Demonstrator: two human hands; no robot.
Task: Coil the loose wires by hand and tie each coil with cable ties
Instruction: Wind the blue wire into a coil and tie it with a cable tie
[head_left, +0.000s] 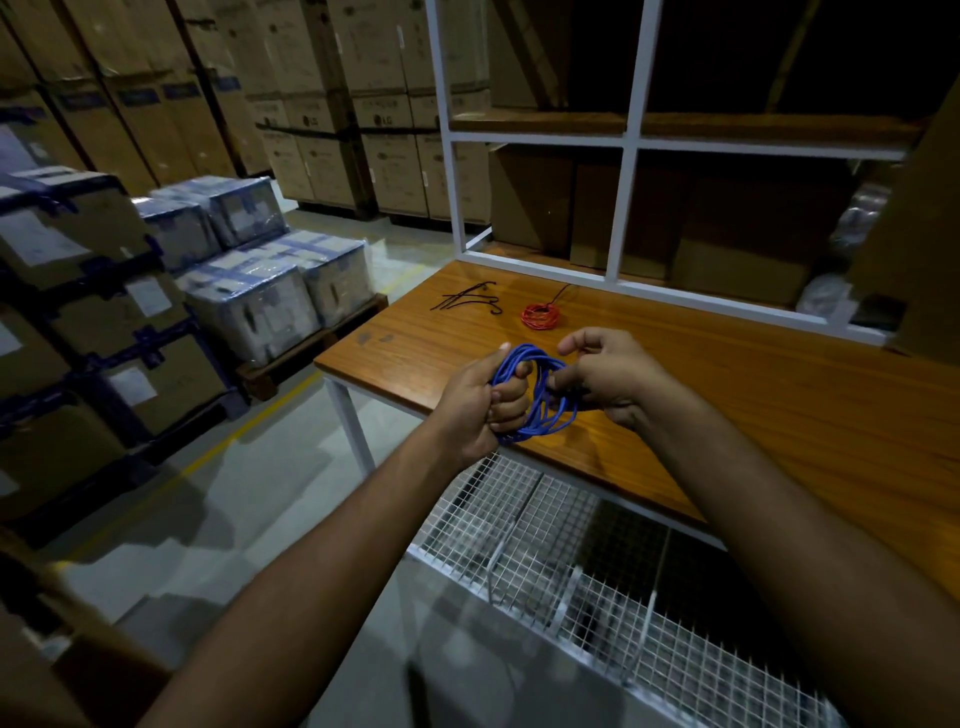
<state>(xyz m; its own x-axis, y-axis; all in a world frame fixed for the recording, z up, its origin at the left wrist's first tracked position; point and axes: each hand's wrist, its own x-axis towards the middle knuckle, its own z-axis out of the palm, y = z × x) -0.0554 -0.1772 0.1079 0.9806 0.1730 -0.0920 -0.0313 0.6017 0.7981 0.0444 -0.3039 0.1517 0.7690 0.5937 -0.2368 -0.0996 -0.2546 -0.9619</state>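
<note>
Blue wire coil held in both hands above the worktop

Hands met over the near edge of the wooden worktop, with the blue wire coil between them. The left hand had its grip closed round the left side of the coil, fingers curled through the loops and the thumb on the outside. The right hand pinched the coil's right side, its fingers bent onto the strands and the index finger arched above them. The coil hung in the air, clear of the wood, its loops bunched into a rough ring.

Farther back on the worktop lay a small red wire coil, already wound, with a dark strand trailing from it toward the rear. Just to its left lay a few black cable ties, loose and crossing one another.

Behind the worktop stood a white-framed shelf unit with cardboard boxes on its levels. Below the near edge sat a white wire mesh basket. To the left, across a concrete floor marked with a yellow line, wrapped cartons sat on a pallet, and tall stacks of brown boxes lined the back.
</note>
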